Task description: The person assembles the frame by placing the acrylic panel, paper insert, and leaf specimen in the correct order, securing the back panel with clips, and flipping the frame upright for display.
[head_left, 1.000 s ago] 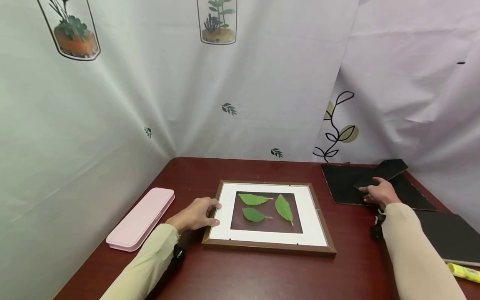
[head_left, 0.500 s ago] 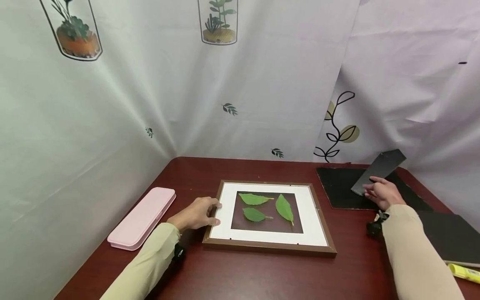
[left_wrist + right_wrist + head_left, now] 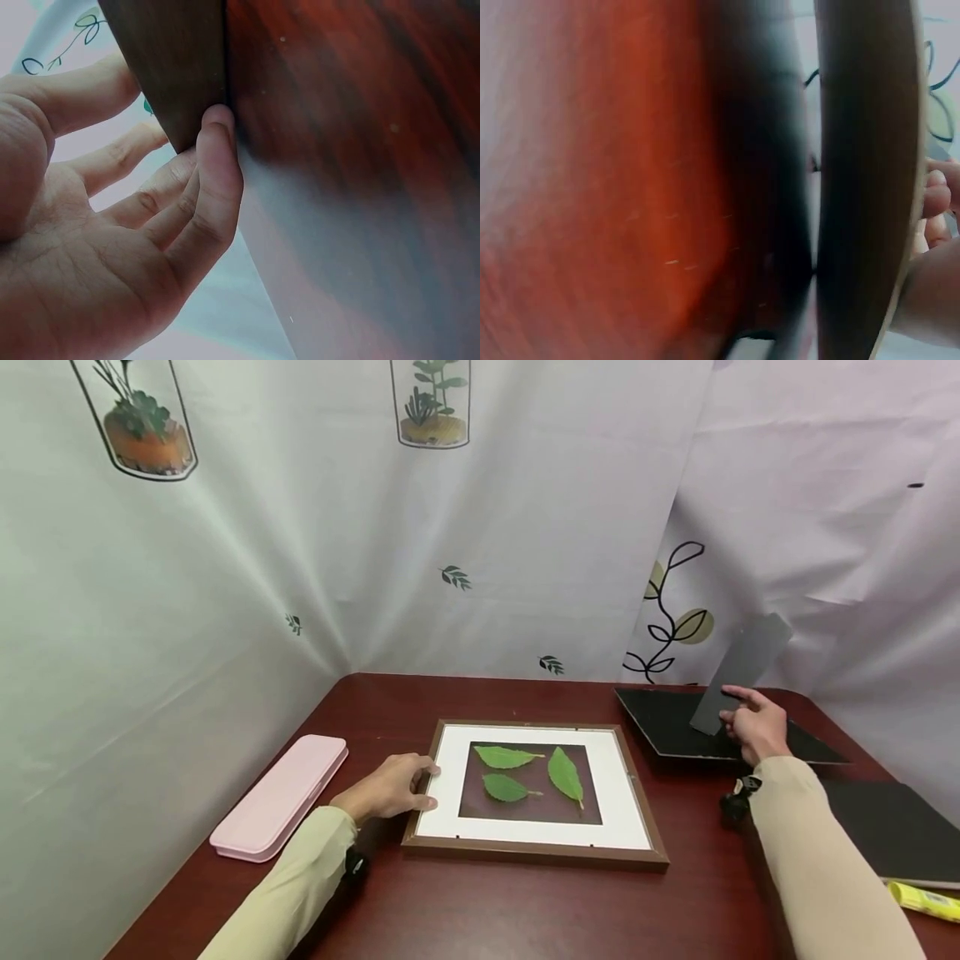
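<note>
A brown picture frame [image 3: 536, 858] lies on the table with a white mat and three green leaves [image 3: 506, 787] on a dark centre. My left hand [image 3: 386, 789] grips its left side; in the left wrist view the fingers [image 3: 217, 165] bend against the frame's side [image 3: 180, 67]. At the back right, my right hand [image 3: 757, 727] holds the grey fold-out stand [image 3: 742, 668] of a black backing board [image 3: 660, 718]. The board's near edge is raised off the table. In the right wrist view the board [image 3: 870, 180] stands edge-on and hides much of the hand.
A pink case [image 3: 281, 797] lies along the table's left edge. To the right are a flat black board or book [image 3: 892, 831] and a yellow tube [image 3: 926, 902]. A patterned white curtain [image 3: 525, 543] hangs behind the dark red table [image 3: 465, 914].
The stand has swung up from the backing board, and my right hand has raised the board slightly and shifted it left. My left hand and the frame stay in place.
</note>
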`<state>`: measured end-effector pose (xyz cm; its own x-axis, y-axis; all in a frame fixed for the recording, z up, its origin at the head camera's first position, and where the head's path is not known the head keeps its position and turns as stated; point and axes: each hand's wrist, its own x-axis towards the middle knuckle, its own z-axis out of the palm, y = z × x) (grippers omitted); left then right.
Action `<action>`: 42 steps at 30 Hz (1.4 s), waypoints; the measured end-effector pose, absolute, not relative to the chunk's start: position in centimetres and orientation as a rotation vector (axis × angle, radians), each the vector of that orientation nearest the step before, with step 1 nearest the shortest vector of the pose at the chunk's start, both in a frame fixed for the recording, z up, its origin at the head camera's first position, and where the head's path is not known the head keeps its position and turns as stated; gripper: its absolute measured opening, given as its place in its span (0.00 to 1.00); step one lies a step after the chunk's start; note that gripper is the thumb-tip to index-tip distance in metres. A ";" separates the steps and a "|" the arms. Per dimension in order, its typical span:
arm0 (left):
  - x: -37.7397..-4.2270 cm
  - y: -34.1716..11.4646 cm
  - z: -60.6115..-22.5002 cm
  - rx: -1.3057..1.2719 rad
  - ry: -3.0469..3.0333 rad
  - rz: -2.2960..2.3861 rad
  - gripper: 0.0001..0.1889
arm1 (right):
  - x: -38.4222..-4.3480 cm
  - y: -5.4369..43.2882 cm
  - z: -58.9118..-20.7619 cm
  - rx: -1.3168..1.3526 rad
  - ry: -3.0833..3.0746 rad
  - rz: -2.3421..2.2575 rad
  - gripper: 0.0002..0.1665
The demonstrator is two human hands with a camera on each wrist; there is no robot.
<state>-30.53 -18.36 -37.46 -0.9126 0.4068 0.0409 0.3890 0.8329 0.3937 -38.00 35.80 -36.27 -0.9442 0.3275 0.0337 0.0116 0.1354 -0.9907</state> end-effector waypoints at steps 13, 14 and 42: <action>-30.1 -18.0 -37.3 0.627 2.972 0.586 0.23 | -36.8 34.0 -32.8 -0.134 -1.769 2.120 0.31; -30.1 -18.0 -37.4 0.629 2.971 0.580 0.23 | -36.8 33.9 -32.7 -0.119 -1.762 2.128 0.30; -29.6 -17.3 -36.8 0.776 3.178 0.558 0.22 | -34.8 20.9 -30.0 0.202 -2.073 1.553 0.27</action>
<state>-29.61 -17.34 -36.84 -0.8759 0.4146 0.2469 0.4739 0.8354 0.2784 -34.82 20.88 -29.95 -0.8447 0.1942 0.4987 -0.4240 0.3259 -0.8450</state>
